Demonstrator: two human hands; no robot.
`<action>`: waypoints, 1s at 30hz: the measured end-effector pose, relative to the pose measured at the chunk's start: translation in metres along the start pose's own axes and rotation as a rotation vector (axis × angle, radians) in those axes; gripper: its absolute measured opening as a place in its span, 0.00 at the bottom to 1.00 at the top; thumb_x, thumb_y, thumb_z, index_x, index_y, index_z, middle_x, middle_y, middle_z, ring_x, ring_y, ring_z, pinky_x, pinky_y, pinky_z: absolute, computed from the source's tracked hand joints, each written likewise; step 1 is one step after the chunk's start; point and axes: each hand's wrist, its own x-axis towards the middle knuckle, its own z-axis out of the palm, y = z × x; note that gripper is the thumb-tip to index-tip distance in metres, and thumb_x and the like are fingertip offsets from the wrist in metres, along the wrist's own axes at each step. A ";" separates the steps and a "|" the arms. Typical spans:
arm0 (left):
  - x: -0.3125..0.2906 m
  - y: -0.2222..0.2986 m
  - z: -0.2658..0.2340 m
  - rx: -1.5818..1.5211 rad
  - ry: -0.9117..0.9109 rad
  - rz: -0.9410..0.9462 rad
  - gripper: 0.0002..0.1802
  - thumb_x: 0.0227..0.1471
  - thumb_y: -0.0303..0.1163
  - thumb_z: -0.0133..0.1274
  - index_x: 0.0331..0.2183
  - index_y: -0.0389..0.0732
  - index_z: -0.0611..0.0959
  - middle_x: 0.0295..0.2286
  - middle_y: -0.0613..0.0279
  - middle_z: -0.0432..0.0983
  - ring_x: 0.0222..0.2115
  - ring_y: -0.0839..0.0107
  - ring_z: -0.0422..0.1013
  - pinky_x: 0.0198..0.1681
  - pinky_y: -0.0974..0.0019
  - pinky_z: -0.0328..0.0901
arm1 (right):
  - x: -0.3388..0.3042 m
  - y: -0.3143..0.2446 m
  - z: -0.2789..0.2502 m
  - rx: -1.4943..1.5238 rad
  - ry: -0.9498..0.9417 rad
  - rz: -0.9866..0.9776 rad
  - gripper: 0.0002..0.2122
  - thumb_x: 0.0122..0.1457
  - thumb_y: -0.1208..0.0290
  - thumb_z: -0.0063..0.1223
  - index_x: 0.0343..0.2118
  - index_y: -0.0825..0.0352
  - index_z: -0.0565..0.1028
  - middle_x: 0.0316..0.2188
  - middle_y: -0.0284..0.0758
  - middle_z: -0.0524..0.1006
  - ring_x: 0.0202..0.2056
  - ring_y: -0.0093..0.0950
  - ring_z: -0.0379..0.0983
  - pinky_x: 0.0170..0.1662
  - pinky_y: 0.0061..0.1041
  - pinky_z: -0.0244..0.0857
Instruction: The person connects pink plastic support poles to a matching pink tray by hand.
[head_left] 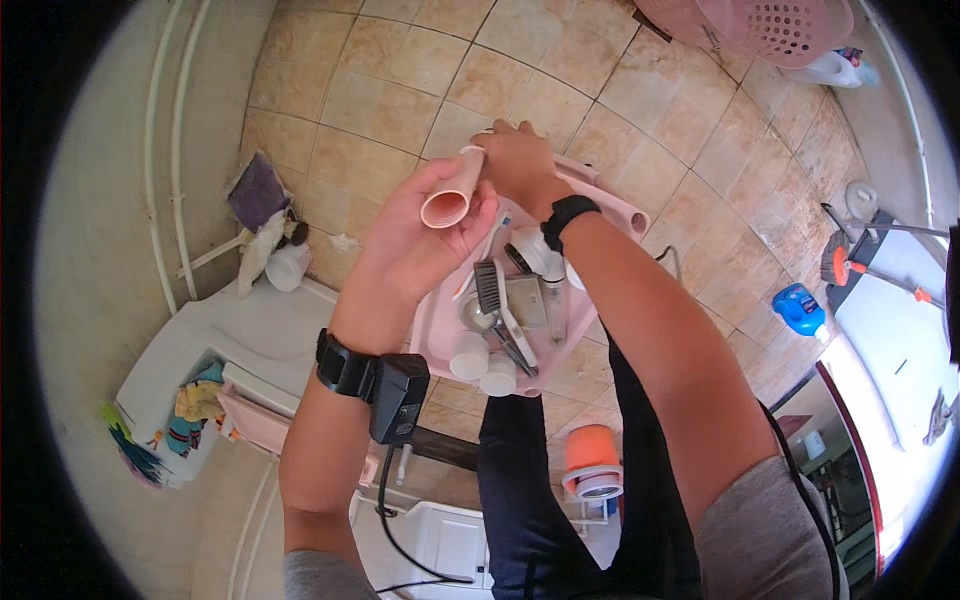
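Observation:
My left hand [425, 225] is closed round a pink plastic tube [447, 207], whose open, ribbed end points toward me. At the tube's far end, my right hand [515, 162] curls its fingers downward; what they grip is hidden behind the hand. Below both hands is a pink plastic tray [430, 335] with a round hollow socket [638, 221] at its far right corner. Several things lie in it: a brush [490, 290] with dark bristles and a white handle, white-lidded jars [469, 354], a clear bottle [553, 305] and a toothbrush [497, 232].
Tan tiles [390, 90] cover the floor. A white washbasin [240, 330] with cloths stands at left. To the right are a blue bottle [800, 310] and an orange-handled brush [838, 262]. A pink basket [780, 30] sits at the far right. An orange container [592, 447] is near my legs.

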 end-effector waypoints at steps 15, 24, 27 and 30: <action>0.007 -0.024 0.014 -0.917 -0.120 -0.005 0.04 0.59 0.20 0.41 0.30 0.35 0.67 0.20 0.66 0.58 0.18 0.75 0.57 0.26 0.72 0.60 | 0.012 0.014 0.018 0.052 0.063 -0.115 0.15 0.52 0.63 0.58 0.43 0.58 0.80 0.43 0.37 0.79 0.46 0.41 0.77 0.47 0.38 0.73; 0.009 -0.032 0.008 -0.880 0.011 0.065 0.06 0.57 0.15 0.43 0.37 0.35 0.68 0.24 0.62 0.62 0.19 0.74 0.61 0.25 0.72 0.61 | 0.004 0.010 0.011 0.015 0.083 -0.140 0.15 0.52 0.65 0.58 0.44 0.57 0.80 0.42 0.34 0.79 0.47 0.40 0.76 0.47 0.37 0.73; 0.009 -0.033 0.004 -0.918 -0.035 0.024 0.07 0.57 0.14 0.42 0.37 0.36 0.69 0.26 0.61 0.63 0.20 0.74 0.62 0.25 0.71 0.61 | 0.007 0.010 0.010 -0.005 0.068 -0.134 0.15 0.51 0.67 0.58 0.44 0.57 0.80 0.43 0.33 0.79 0.47 0.39 0.76 0.47 0.36 0.73; 0.011 -0.030 0.009 -0.940 -0.103 -0.001 0.03 0.60 0.19 0.43 0.32 0.33 0.68 0.21 0.66 0.59 0.20 0.74 0.57 0.23 0.71 0.58 | 0.009 0.012 0.012 -0.002 0.058 -0.140 0.16 0.51 0.67 0.58 0.45 0.57 0.79 0.43 0.33 0.79 0.47 0.38 0.76 0.47 0.36 0.73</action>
